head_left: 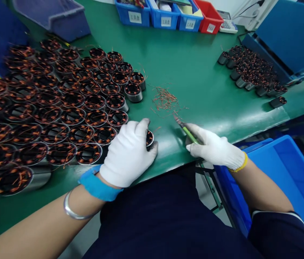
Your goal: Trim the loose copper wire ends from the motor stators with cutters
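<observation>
My left hand [130, 154], in a white glove, is wrapped round a motor stator [150, 139] near the table's front edge. Most of that stator is hidden under the hand; part of its rim and a bit of copper winding show. My right hand [208, 144], also gloved, grips green-handled pliers [190, 135], their dark jaws pointing away from me to the upper left. Just beyond the jaws lies a loose heap of copper wire scraps [165, 99]. Rows of stators [72, 116] with copper windings and stray wire ends crowd the table left of my left hand.
Another group of stators [251, 70] stands at the right, by a blue machine housing [294, 32]. Blue bins [134, 16] and a red bin [210, 18] line the back, with a calculator [229, 26] alongside. A large blue crate [284, 172] sits below the table's right edge.
</observation>
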A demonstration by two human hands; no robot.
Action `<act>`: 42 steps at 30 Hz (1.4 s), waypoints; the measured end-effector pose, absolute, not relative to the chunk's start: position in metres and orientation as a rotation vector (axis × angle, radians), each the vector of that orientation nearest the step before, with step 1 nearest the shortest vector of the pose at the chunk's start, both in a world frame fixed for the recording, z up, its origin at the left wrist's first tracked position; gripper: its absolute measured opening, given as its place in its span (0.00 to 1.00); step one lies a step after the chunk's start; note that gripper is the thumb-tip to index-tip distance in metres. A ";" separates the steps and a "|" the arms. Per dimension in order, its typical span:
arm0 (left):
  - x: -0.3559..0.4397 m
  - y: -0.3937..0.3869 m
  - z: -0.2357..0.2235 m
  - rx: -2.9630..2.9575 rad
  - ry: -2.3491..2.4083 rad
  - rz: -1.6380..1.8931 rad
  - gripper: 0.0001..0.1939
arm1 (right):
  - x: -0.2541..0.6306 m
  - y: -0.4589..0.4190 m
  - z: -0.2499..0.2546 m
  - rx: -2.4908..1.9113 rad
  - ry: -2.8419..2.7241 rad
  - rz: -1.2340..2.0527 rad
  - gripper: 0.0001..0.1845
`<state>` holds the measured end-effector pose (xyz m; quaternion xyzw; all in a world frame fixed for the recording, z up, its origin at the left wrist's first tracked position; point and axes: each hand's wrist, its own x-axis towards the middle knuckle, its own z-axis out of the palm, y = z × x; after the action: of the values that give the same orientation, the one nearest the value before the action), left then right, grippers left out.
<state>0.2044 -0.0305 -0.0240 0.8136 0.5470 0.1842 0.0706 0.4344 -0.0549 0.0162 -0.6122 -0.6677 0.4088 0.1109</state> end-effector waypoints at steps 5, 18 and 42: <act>0.195 -0.025 -0.032 2.321 1.149 0.690 0.40 | 0.457 -0.060 0.012 -2.364 -2.265 -0.012 0.39; 0.223 -0.019 -0.025 2.040 1.377 0.656 0.47 | 0.414 -0.051 -0.004 -1.449 -2.338 0.494 0.31; 0.213 -0.034 -0.035 2.599 1.013 0.913 0.35 | 0.422 -0.042 0.004 -1.398 -1.801 1.522 0.18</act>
<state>0.2130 -0.0341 -0.0353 0.8809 0.3431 0.3095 0.1029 0.4217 -0.0419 0.0039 -0.4999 -0.6439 0.5441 0.1988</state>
